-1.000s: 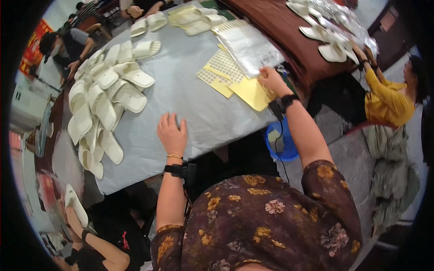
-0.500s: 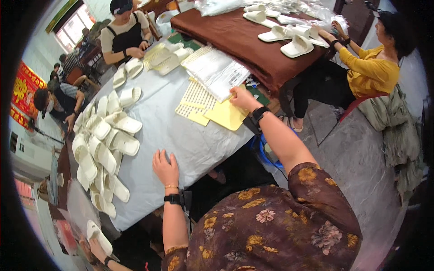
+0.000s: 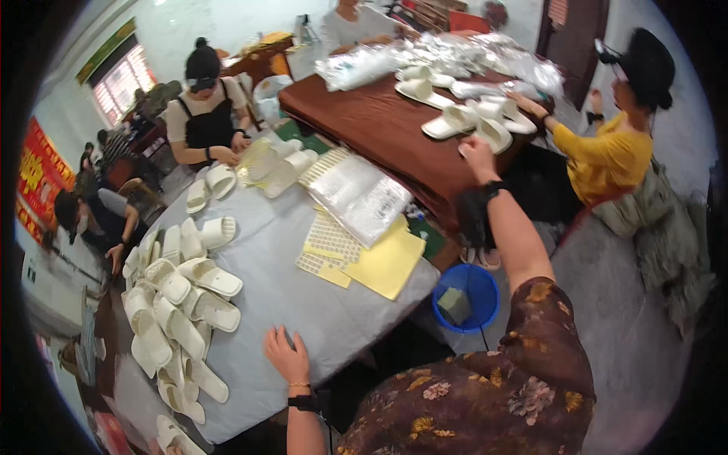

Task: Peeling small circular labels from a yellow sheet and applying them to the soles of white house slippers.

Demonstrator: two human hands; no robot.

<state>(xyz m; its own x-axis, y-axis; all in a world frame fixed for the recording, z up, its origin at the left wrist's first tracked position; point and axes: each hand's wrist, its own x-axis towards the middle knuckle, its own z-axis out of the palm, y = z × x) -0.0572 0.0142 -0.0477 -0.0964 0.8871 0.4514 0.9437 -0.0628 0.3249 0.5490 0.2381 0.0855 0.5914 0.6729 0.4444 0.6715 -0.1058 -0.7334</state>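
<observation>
My left hand [image 3: 288, 356] rests on the pale cloth of the near table [image 3: 265, 280], fingers loosely spread and holding nothing. My right hand [image 3: 479, 159] reaches across to the brown-covered table [image 3: 356, 114]. Its fingers are closed at the near end of a cream slipper [image 3: 497, 136], and their tips are partly hidden. More cream slippers lie just beyond that one. Between my arms are yellow sheets [image 3: 390, 262], a sheet of small stickers [image 3: 332, 236] and a stack of clear plastic bags [image 3: 364, 193].
A large pile of cream slippers [image 3: 178, 296] covers the left side of the near table. A blue bucket [image 3: 491, 303] stands on the floor at right. Co-workers sit around both tables, one in a yellow top [image 3: 614, 152]. Clear plastic packages [image 3: 455, 57] lie at the back.
My right hand has moved from the plastic bags and yellow sheet to a slipper on the brown table. The view has shifted, bringing the blue bucket into fuller sight. My left hand stays on the table.
</observation>
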